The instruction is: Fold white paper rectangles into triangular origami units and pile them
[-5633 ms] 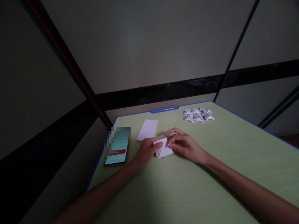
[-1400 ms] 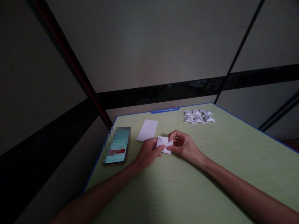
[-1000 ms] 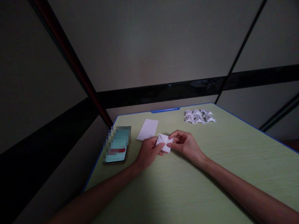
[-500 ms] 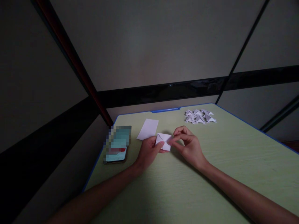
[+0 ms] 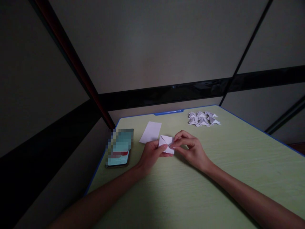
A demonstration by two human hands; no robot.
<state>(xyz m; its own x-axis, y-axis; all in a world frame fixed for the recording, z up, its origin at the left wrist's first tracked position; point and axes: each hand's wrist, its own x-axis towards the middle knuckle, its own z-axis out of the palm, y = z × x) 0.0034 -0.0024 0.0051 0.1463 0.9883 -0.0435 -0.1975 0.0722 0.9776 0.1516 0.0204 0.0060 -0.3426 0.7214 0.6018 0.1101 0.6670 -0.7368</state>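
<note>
Seen from the centre of the view, six small folded paper figures [image 5: 203, 121] are set in two rows at three o'clock on a pale green table [image 5: 238, 149], whose far edge is fitted with a blue strip [image 5: 169, 112]. A phone [image 5: 124, 144] with a lit, partly pixelated screen is laid flat at eight o'clock, and a plain white sheet [image 5: 151, 131] is placed just off centre at six. At twelve o'clock, dim panels [image 5: 152, 47] are crossed lower down by a black band [image 5: 143, 97].

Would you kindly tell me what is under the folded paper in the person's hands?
Fingers of the left hand show beneath the near edge of the folded paper. The rest of its underside is covered, as is the patch of green table directly below it.
</note>
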